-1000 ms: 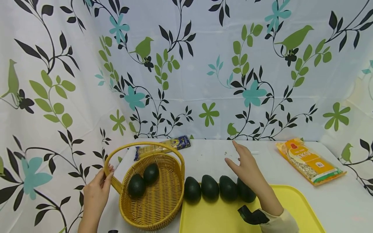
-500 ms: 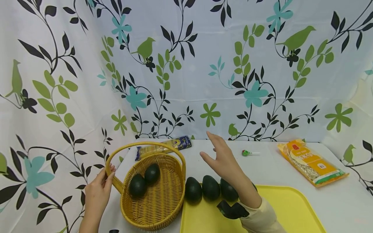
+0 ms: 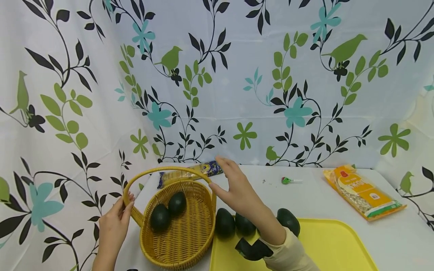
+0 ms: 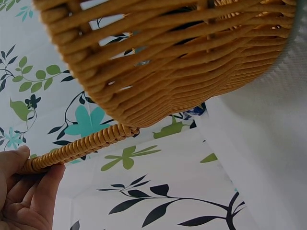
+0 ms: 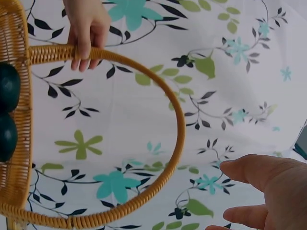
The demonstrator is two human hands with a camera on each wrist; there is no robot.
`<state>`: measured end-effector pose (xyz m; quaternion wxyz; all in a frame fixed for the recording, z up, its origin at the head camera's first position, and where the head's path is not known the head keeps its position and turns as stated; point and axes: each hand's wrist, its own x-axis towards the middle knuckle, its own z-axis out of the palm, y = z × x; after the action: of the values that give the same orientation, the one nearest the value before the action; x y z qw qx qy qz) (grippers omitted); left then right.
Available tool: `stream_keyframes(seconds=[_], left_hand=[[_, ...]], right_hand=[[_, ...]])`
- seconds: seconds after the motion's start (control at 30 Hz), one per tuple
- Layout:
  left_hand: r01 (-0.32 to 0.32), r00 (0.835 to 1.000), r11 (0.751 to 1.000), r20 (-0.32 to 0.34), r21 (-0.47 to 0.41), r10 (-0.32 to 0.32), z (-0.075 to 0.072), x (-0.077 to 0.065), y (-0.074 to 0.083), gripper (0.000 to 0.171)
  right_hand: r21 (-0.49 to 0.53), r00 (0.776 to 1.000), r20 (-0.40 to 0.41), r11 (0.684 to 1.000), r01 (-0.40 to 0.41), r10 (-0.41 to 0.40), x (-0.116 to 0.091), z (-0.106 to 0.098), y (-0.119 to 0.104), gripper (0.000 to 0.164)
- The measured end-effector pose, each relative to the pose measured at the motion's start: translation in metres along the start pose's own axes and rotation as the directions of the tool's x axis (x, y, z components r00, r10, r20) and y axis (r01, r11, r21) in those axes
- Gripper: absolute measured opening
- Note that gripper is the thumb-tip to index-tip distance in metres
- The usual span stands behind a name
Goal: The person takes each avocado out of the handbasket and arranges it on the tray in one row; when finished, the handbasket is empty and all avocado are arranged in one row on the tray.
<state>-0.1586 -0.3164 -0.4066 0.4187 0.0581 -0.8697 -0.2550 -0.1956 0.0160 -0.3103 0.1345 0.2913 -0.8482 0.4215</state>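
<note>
My left hand (image 3: 113, 222) grips the left side of the arched handle (image 4: 81, 149) of a yellow wicker basket (image 3: 184, 241). In the left wrist view its thumb and fingers close round the handle. Two dark green avocados (image 3: 160, 217) lie in the basket's left half. My right hand (image 3: 239, 192) is spread, thumb apart from the fingers, at the handle's right side; the right wrist view has these fingers (image 5: 252, 170) apart from the handle with nothing between them. More avocados (image 3: 225, 223) line the far edge of a yellow tray (image 3: 339, 244), partly behind my right forearm.
Behind the basket lies a clear package with blue ends (image 3: 186, 174). A small lollipop (image 3: 286, 180) rests on the white table beyond the tray, and an orange bag of flakes (image 3: 364, 192) lies at the right. Patterned curtain (image 3: 217, 94) closes off the back and left.
My right hand has moved left from above the tray to the right side of the basket handle, uncovering the lollipop. The left hand keeps its hold on the handle.
</note>
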Motion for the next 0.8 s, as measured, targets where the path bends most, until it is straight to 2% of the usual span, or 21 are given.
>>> stream_keyframes(seconds=[0.3,0.5,0.6,0.8], left_hand=[[-0.002,1.0,1.0,-0.005,-0.021,0.001,-0.002,0.001,-0.003,0.027],[0.012,1.0,1.0,0.025,-0.025,-0.011,0.001,0.001,-0.001,0.028],[0.001,0.999,0.999,0.035,-0.036,0.0,0.0,0.002,0.001,0.028],[-0.001,1.0,1.0,0.031,-0.002,0.001,-0.004,0.0,0.001,0.028]], right_hand=[[0.015,0.996,0.06,0.998,0.067,-0.068,0.002,0.008,-0.021,0.067],[0.028,0.988,0.082,0.992,0.126,-0.128,0.002,0.018,-0.026,0.064],[0.045,0.985,0.109,0.991,0.126,-0.13,0.001,0.024,-0.028,0.064],[0.023,0.977,0.18,0.993,0.115,-0.117,0.0,0.038,-0.033,0.063]])
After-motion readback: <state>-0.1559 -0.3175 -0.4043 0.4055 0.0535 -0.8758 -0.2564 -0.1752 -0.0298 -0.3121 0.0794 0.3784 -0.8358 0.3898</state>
